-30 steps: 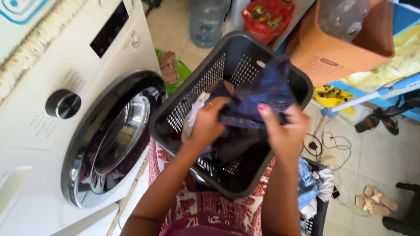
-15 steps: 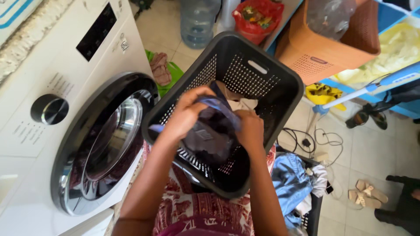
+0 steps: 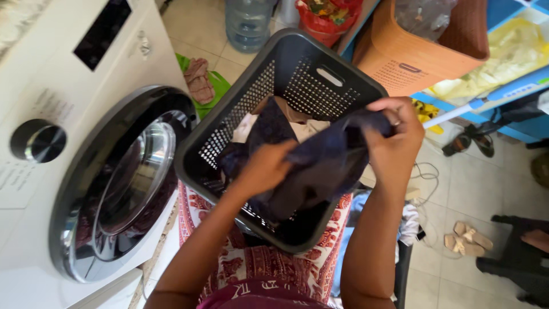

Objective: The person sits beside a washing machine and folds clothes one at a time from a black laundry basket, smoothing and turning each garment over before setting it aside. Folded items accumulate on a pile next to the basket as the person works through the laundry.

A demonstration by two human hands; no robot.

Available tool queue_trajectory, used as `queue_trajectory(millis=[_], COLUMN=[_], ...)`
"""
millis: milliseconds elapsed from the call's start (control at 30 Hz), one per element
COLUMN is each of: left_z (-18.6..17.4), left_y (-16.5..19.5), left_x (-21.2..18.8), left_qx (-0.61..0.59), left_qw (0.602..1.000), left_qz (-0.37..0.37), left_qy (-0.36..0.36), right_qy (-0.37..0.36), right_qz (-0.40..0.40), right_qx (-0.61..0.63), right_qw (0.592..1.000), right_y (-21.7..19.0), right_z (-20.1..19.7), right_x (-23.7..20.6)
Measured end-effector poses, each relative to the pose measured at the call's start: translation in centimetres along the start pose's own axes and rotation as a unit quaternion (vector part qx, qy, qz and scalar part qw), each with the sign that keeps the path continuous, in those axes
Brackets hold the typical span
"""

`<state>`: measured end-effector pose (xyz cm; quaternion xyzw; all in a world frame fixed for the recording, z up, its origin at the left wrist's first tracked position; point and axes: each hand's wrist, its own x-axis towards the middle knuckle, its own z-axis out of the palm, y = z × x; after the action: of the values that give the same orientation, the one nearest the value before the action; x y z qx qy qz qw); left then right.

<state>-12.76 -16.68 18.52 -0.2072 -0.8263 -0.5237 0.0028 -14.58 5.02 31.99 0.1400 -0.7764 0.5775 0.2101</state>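
— Big white washer (image 3: 68, 143) on the left, door shut. Dark basket (image 3: 320, 63) on the person's lap, next to it

— And in the basket?

— A few clothes at the bottom. The dark cloth (image 3: 320, 166) is lifted above them, over the near rim

— Who has hold of it?

— Both hands. Left hand (image 3: 266, 169) is clenched on a fold at the middle, right hand (image 3: 394, 137) pinches the top edge, higher up

— How would it handle?

— Soft and light, I'd say. It sags between the two grips, no stiffness at all. Not slippery, not fragile. Best taken at an edge or corner, so it hangs open instead of bunching
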Motion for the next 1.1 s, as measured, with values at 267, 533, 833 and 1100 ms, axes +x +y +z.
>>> queue_trajectory(millis=[267, 533, 833, 1100], left_z=[-3.9, -5.6, -9.4, -1.8], left_y=[-0.4, 2.7, 0.6, -2.7], left_x=[0.3, -2.2, -4.1, -3.3], left_qx=[-0.62, -0.683, -0.475, -0.178], left_qw=[0.77, 0.714, 0.872, 0.97], left_qz=[-0.136, -0.142, -0.054, -0.094], left_qy=[0.058, 0.064, 0.106, 0.133], right_qy=[0.184, -0.248, -0.093, -0.038], right_qz=[-0.131, 0.114, 0.091, 0.212], right_qx=[-0.085, -0.307, -0.352, 0.314], right_qw=[0.97, 0.912, 0.927, 0.925], right_y=[3.5, 16.1, 9.6, 4.0], right_z=[3.2, 15.6, 10.7, 3.3], right_x=[-7.3, -17.1, -11.9, -9.6])
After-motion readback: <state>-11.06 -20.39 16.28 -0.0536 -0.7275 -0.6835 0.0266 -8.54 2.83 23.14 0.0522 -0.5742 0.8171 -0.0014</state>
